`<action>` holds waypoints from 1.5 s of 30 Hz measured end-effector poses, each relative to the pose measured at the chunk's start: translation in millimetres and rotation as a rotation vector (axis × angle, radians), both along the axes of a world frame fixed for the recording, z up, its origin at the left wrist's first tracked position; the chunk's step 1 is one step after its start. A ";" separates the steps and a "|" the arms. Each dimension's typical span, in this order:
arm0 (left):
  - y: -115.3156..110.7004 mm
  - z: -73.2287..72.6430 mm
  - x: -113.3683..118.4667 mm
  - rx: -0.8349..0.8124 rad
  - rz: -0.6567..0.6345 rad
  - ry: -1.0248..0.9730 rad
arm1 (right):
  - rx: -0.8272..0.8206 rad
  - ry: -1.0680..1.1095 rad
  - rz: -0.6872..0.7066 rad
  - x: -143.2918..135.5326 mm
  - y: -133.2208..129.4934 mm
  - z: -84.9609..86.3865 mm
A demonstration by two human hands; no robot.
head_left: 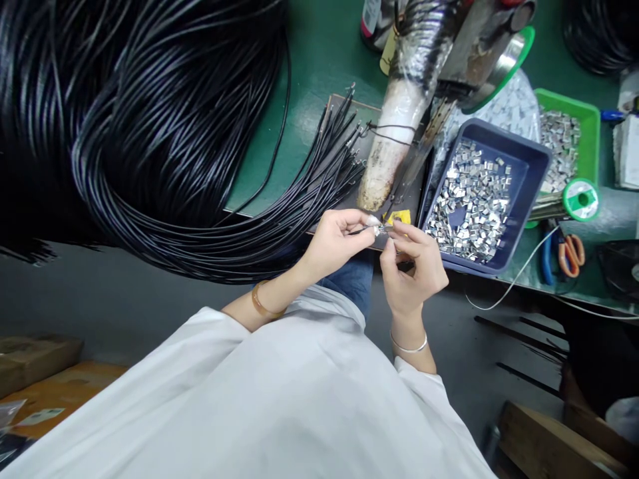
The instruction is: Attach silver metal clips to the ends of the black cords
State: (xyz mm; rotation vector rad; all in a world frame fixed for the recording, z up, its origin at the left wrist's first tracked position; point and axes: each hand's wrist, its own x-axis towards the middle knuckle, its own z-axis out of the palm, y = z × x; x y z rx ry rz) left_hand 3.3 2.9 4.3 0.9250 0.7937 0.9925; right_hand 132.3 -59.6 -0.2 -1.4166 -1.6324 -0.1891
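Note:
My left hand (pixel 342 239) pinches the end of a black cable, close to a small shiny metal connector (pixel 378 230) at its tip. Facing it, my right hand (pixel 414 266) has its thumb and fingers closed at the same connector; the fingers cover most of the part. Just behind the fingertips lies a yellow piece (pixel 399 217) on the dark work surface. A bundle of black cables (pixel 239 243) runs along the table edge to my left, its stripped ends (pixel 349 126) spread on a board. To the right stands a dark blue tray (pixel 529 173) with many small metal connector shells (pixel 469 206).
A plastic-wrapped tube (pixel 399 113) slants down behind my hands, beside a solder spool (pixel 514 60). Further right are a green tray (pixel 592 126), another spool (pixel 582 199) and orange-handled pliers (pixel 570 256). A large cable heap (pixel 164 100) covers the left.

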 end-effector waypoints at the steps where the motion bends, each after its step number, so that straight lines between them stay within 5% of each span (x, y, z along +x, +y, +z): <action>1: 0.1 -0.2 -0.1 -0.005 -0.002 -0.007 | 0.004 -0.006 -0.001 -0.1 0.5 0.3; 45: 0.9 1.1 -2.6 -0.045 -0.015 -0.005 | -0.054 -0.019 0.024 -2.0 2.2 9.8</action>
